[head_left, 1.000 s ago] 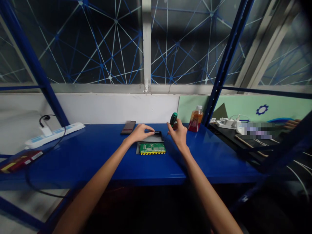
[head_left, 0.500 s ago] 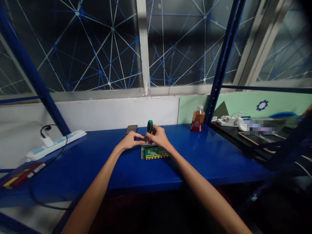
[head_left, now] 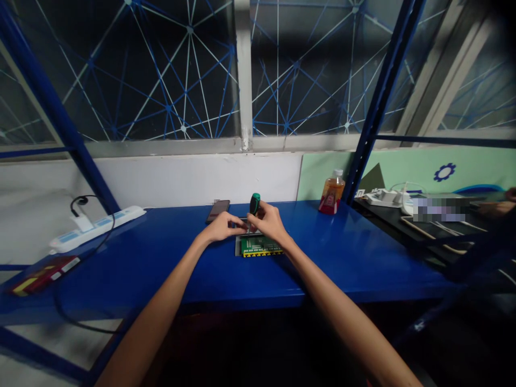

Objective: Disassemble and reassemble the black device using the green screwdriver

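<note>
My right hand is closed round a screwdriver with a green and black handle. The tool stands nearly upright, its handle up and its tip hidden behind fingers. Just left of it, my left hand has thumb and forefinger brought close together near the screwdriver's lower end; what they pinch is too small to make out. Beneath and in front of both hands lies a green circuit board with a yellow and black strip along its near edge. A greyish flat part shows behind the board, partly covered by the hands.
On the blue table, a dark phone lies behind my left hand. A drink bottle stands at back right. At left are a white power strip, a black cable and a red box. Another person's hand shows at far right.
The camera view has shifted slightly, so the scene sits a little higher. Both hands keep nearly the same pose at the board, the screwdriver still upright. Another person's hand has come into view at far right.
</note>
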A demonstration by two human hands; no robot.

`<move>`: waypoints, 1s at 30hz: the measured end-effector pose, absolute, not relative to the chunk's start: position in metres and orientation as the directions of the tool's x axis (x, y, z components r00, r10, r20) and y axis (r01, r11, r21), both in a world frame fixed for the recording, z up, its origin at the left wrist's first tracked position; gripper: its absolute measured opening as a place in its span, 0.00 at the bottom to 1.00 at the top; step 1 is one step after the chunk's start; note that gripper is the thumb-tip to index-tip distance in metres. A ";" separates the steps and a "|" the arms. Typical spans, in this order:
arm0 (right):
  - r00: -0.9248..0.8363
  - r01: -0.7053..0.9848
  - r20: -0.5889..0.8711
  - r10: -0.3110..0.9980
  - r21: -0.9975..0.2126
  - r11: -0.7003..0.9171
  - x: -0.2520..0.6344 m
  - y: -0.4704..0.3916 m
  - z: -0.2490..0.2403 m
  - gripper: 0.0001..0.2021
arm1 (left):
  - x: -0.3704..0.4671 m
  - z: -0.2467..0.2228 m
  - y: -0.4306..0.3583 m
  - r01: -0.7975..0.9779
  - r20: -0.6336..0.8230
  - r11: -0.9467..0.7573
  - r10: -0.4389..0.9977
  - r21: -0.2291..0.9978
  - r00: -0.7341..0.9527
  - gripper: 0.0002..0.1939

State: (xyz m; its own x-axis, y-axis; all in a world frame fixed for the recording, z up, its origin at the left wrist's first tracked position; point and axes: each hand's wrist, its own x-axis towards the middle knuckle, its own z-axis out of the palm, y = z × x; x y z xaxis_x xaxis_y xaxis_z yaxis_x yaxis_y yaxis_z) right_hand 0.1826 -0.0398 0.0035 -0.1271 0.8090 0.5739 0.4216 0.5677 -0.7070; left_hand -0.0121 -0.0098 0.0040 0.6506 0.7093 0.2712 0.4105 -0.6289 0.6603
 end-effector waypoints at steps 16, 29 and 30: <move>-0.182 0.392 0.601 0.778 -0.681 0.618 0.182 -0.036 0.000 0.06 | -0.003 0.003 -0.017 0.389 0.221 -0.583 0.713 0.714 0.665 0.11; -0.198 0.320 0.562 0.803 -0.737 0.595 0.184 -0.034 -0.003 0.14 | 0.000 -0.009 -0.007 0.391 0.250 -0.569 0.744 0.724 0.619 0.12; -0.194 0.315 0.555 0.809 -0.746 0.587 0.184 -0.034 -0.004 0.14 | 0.000 -0.008 -0.007 0.395 0.250 -0.567 0.747 0.722 0.616 0.13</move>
